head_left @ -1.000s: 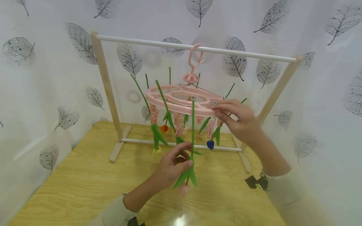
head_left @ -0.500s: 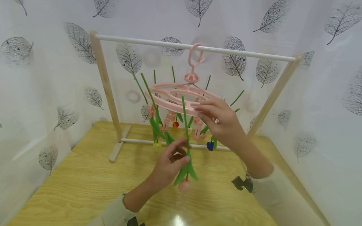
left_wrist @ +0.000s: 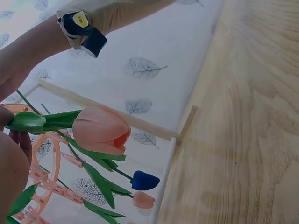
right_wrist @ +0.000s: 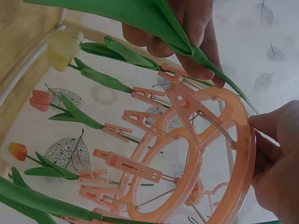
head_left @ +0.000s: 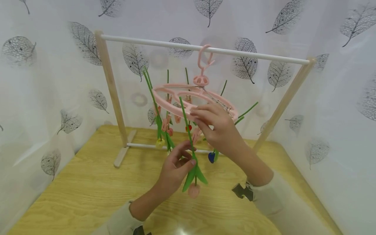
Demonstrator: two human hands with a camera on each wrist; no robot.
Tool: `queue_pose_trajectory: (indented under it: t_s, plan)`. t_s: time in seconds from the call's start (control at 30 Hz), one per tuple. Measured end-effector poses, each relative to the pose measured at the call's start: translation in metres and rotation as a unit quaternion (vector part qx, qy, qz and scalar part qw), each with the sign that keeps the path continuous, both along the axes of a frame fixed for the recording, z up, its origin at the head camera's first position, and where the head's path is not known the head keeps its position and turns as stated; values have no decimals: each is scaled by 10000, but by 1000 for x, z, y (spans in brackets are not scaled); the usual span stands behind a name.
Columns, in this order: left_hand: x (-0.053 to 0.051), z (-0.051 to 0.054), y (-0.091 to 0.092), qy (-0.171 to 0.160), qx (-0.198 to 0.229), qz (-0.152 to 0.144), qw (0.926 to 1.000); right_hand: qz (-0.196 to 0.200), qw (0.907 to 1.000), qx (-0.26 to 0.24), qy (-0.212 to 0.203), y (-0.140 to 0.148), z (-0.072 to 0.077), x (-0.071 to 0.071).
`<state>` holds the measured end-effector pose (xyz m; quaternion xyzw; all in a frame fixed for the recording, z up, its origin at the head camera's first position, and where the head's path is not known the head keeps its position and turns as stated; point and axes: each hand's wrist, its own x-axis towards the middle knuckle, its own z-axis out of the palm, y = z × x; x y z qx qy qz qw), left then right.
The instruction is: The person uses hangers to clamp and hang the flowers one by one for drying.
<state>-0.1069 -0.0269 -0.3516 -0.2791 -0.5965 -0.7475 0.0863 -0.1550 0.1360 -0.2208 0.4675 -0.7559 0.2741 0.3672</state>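
In the head view my left hand (head_left: 176,166) pinches the green stem of an artificial tulip (head_left: 194,190) hanging bloom down. Its pink bloom (left_wrist: 100,130) fills the middle of the left wrist view. My right hand (head_left: 218,129) grips the front rim of a round pink clip hanger (head_left: 164,101) between thumb and fingers. Several tulips hang head down from the hanger's clips, among them a blue tulip (head_left: 211,157) and a yellow tulip (head_left: 160,142). An unoccupied clothespin (right_wrist: 131,167) dangles inside the ring. The held stem's upper end stands in front of the rim.
The hanger's hook (head_left: 204,57) sits over a white rod (head_left: 141,41) between wooden posts (head_left: 108,75). A lower white rod (head_left: 144,146) joins the feet near the wood-grain table (head_left: 88,182). A leaf-print curtain (head_left: 53,107) surrounds the table.
My right hand has moved left with the rim, turning and tilting the hanger. Its hanging tulips have shifted round. My left hand has barely moved and keeps hold of the pink tulip.
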Motion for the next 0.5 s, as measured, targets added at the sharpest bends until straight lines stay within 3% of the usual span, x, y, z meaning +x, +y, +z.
queue_pose_trajectory:
  t_s: [0.27,0.5]
  plan:
    - [1,2,-2,-30,23,43,10000,-24,10000,-45,-69,0,-2,-1]
    - [0,2,-1,-8,6,-32,10000,-197,9995,-208,126,9,-7,0]
